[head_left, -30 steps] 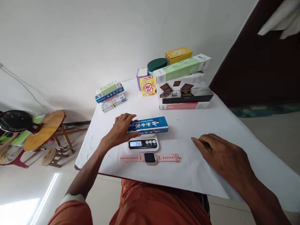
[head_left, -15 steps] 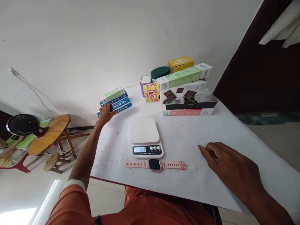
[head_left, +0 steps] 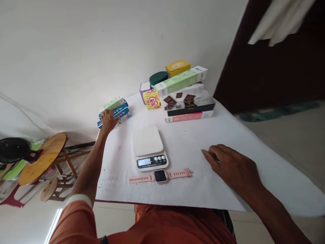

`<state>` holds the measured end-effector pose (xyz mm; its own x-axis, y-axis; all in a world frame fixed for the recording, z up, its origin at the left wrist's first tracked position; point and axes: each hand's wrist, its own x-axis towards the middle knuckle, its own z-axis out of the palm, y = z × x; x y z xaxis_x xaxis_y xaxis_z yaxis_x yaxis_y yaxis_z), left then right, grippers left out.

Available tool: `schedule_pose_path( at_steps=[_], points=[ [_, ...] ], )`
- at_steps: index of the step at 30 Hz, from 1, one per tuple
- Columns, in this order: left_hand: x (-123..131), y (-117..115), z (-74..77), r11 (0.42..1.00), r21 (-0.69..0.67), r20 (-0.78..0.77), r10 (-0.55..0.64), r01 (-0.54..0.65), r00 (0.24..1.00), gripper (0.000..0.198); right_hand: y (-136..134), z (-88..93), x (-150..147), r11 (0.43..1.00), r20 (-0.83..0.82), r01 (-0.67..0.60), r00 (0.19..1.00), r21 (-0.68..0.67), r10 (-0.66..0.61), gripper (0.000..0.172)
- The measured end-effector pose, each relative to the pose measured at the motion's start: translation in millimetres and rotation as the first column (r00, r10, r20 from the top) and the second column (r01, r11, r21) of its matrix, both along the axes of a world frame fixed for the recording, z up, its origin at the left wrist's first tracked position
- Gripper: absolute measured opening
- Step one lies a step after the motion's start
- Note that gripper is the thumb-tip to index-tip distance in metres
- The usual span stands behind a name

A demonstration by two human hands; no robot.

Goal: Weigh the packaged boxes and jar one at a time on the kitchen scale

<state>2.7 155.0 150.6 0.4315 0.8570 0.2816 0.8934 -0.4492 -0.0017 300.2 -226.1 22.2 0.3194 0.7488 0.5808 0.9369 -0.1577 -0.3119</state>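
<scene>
While the right hand lies released on the bench right of the scale, the left hand, grip indiscernible, touches the box stack beyond the scale's left, apparently a stacking step, next needing gentle release.

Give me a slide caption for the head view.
Left hand on small boxes, right hand flat on table, scale between them.

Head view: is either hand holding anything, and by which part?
Left hand covers the left end of the box stack; a grip cannot be told. Right hand rests empty on the table.
</scene>
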Motion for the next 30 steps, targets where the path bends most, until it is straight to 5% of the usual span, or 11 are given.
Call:
schedule_pose_path(
  at_steps=[3, 7, 10, 13, 17, 30],
  points=[
    [38.6, -24.4, 6.2, 0.97, 0.036, 0.025, -0.243, 0.242, 0.97, 0.053, 0.6, 0.5, -0.5, 1.0, 0.015, 0.004, 1.0, -0.002, -0.004, 0.042],
    [108.0, -66.3, 12.9, 0.813, 0.032, 0.016, -0.581, 0.581, 0.813, 0.042, 0.8, 0.5, 0.0, 1.0, -0.006, 0.02, 1.0, -0.017, -0.02, 0.041],
    [157.9, -93.3, 8.3, 0.718, -0.017, -0.004, -0.696, 0.696, 0.718, 0.034, 0.5, -0.2, 0.3, 1.0, -0.028, 0.013, 1.0, -0.024, -0.013, 0.043],
    [195.5, -111.2, -2.1, 0.693, -0.078, -0.073, -0.721, 0.716, 0.689, 0.035, 0.9, -1.0, 0.7, 1.0, -0.035, 0.017, 0.999, -0.016, -0.018, 0.042],
    [221.7, -123.3, -10.9, 0.756, -0.073, -0.185, -0.651, 0.651, 0.736, 0.04, 2.1, -2.0, 0.8, 0.999, -0.041, 0.03, 0.999, -0.017, -0.03, 0.04],
    [231.1, -124.0, -15.6, 0.778, -0.087, -0.104, -0.628, 0.622, 0.771, 0.038, 3.6, -1.3, 0.6, 0.998, -0.053, 0.035, 0.998, -0.048, -0.038, 0.036]
  ],
)
